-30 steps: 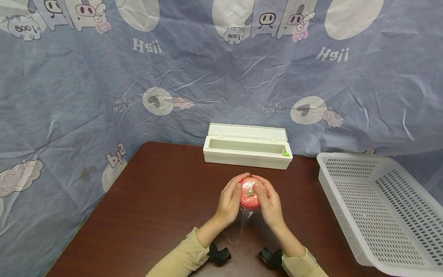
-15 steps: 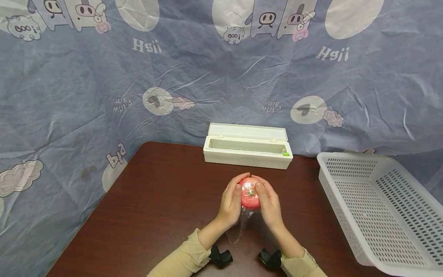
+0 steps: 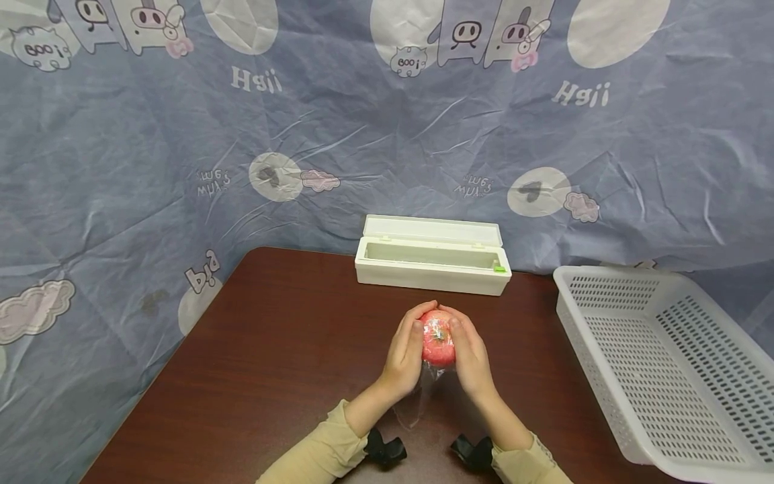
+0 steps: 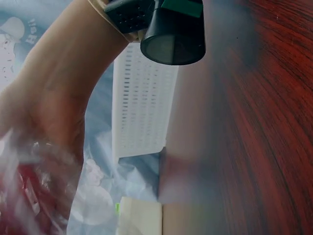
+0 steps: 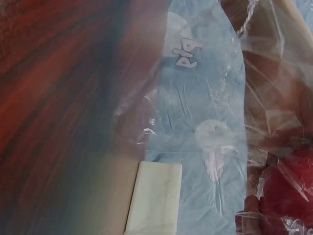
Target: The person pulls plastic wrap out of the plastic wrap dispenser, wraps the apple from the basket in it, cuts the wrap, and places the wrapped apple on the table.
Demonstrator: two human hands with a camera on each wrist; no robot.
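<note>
Between both palms, in front of the chest, I hold a red apple (image 3: 438, 343) wrapped in clear plastic film. My left hand (image 3: 402, 356) grips its left side, and my right hand (image 3: 474, 356) curls round the right, thumbs on top. The stem end faces up. A loose tail of film (image 3: 412, 413) hangs below toward me. In the right wrist view, wrinkled film (image 5: 274, 103) stretches in front of a hand, with the red apple (image 5: 291, 191) at the lower right. Past the film in the left wrist view shows the other hand (image 4: 49, 117).
A long white box (image 3: 432, 277) with a raised lid and a small green piece stands at the table's back. On the right sits a white perforated plastic basket (image 3: 595, 386). Brown wooden table (image 3: 260, 356) lies under my hands; a patterned blue cloth (image 3: 338, 121) hangs behind.
The apple turns slightly between my hands, and my right thumb shifts a little to the right along its top. The hanging film sways a bit.
</note>
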